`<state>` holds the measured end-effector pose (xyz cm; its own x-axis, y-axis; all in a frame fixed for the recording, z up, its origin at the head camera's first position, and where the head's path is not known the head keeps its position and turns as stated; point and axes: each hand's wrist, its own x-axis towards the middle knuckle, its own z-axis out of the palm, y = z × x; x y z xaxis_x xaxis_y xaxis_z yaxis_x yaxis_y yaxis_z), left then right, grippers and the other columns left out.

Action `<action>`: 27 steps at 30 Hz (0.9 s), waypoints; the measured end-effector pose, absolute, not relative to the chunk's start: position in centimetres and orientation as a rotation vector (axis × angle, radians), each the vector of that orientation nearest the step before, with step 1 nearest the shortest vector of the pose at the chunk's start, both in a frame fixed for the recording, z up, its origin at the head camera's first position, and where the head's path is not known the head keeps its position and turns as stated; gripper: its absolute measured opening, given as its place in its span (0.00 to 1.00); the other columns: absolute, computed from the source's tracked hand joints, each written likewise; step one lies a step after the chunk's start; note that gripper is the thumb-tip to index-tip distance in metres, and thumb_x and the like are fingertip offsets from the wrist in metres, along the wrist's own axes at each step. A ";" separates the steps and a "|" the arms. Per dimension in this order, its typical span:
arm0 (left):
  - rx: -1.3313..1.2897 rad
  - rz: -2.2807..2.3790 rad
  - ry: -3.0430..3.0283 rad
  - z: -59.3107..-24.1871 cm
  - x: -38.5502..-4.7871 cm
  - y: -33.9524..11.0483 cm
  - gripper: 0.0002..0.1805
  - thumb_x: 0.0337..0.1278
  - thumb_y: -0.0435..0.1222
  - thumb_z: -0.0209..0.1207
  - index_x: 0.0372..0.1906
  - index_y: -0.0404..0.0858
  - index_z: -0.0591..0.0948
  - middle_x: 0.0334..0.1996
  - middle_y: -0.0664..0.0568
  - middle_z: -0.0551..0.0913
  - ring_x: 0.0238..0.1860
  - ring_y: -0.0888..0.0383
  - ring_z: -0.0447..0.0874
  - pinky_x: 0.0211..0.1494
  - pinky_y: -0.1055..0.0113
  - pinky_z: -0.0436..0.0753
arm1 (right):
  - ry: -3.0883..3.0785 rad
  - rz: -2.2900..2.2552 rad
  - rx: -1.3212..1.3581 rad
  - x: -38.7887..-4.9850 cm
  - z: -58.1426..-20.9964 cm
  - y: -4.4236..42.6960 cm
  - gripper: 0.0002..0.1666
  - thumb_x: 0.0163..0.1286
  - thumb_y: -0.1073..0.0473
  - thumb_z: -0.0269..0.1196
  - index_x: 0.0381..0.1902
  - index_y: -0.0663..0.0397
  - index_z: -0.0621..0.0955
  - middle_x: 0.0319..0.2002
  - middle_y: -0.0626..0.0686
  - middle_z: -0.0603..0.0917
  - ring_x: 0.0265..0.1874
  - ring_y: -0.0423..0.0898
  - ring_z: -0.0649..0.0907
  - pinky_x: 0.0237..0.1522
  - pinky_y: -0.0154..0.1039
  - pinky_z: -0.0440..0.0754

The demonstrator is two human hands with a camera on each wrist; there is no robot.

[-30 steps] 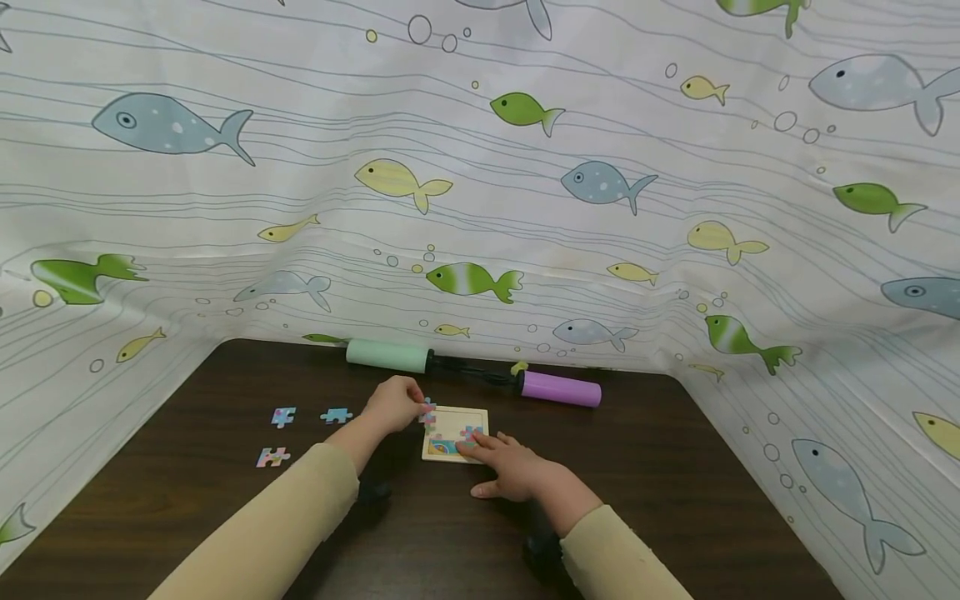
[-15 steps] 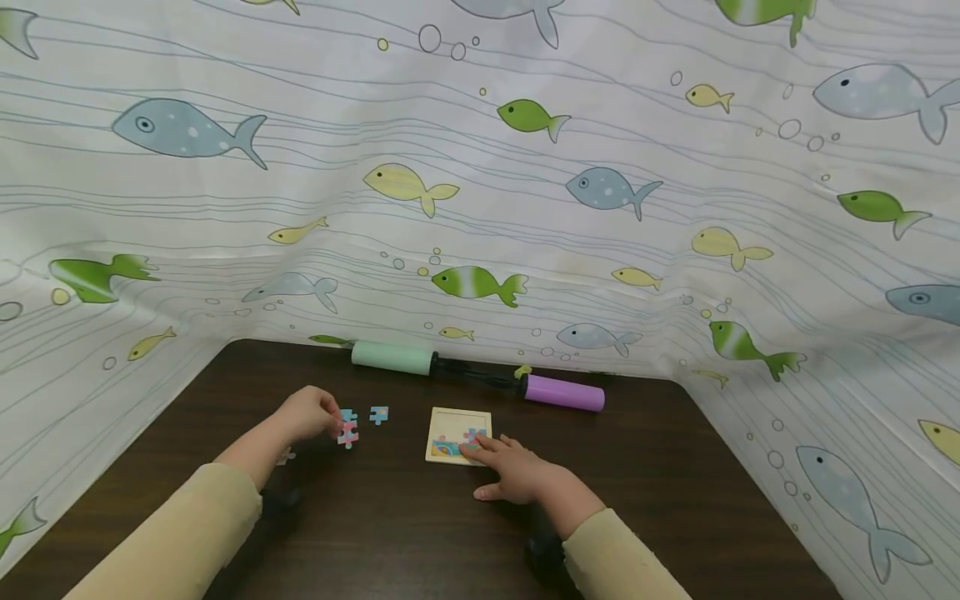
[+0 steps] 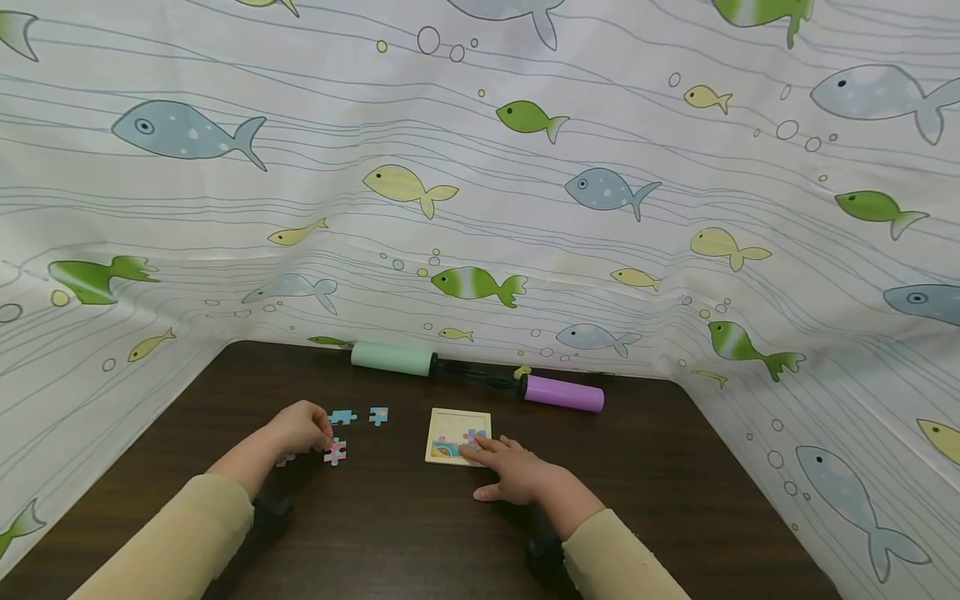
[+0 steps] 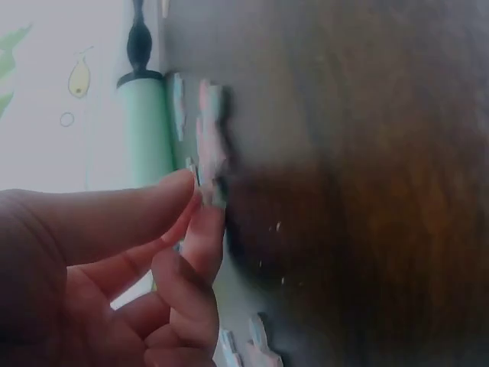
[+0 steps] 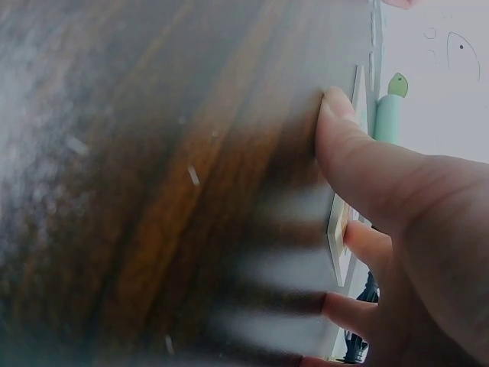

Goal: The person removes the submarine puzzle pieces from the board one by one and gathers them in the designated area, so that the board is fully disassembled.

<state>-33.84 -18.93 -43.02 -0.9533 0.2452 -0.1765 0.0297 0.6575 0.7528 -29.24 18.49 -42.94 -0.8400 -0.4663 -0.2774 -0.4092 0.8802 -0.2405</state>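
My left hand [image 3: 298, 428] pinches a pink puzzle piece [image 3: 335, 452] between thumb and fingers, low over the table left of the board; the left wrist view shows the same piece [image 4: 210, 138] at my fingertips. Just behind it lie a blue piece [image 3: 343, 417] and a second blue piece [image 3: 378, 416]. Another piece [image 3: 285, 459] is partly hidden by my left hand. The square wooden board [image 3: 442, 427] has a few pieces in its lower part. My right hand [image 3: 517, 473] rests with spread fingers on the board's lower right corner, its thumb on the table.
A green pump [image 3: 392, 357] and a purple pump [image 3: 562, 393] lie along the back edge of the dark table [image 3: 420, 533]. Behind the table hangs a white fish-patterned cloth [image 3: 465, 217].
My left hand has moved left from the board with the pink piece, then slightly nearer and lower. The second blue piece has come into view behind it. My right hand stays on the board.
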 end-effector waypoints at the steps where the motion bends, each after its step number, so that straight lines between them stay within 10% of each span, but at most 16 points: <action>1: 0.217 1.172 2.629 -43.1 -33.9 -18.9 0.04 0.56 0.26 0.62 0.28 0.34 0.79 0.23 0.49 0.74 0.21 0.55 0.65 0.20 0.66 0.65 | 2.720 -0.245 -0.652 -29.2 -43.0 18.5 0.42 0.66 0.40 0.64 0.76 0.30 0.62 0.77 0.49 0.55 0.73 0.64 0.55 0.64 0.66 0.60; 27: 0.458 0.967 2.770 -42.4 -36.1 -2.5 0.06 0.51 0.33 0.70 0.33 0.41 0.83 0.34 0.51 0.80 0.30 0.53 0.74 0.33 0.59 0.74 | 2.712 -0.272 -0.694 -29.1 -42.7 18.7 0.42 0.68 0.42 0.63 0.76 0.34 0.62 0.77 0.51 0.55 0.72 0.67 0.55 0.63 0.67 0.61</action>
<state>-36.14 -2.54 -42.43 -0.9379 0.3415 -0.0603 0.2299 0.7424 0.6293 -29.14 18.69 -42.72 -0.8279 -0.4945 -0.2646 -0.4321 0.8632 -0.2612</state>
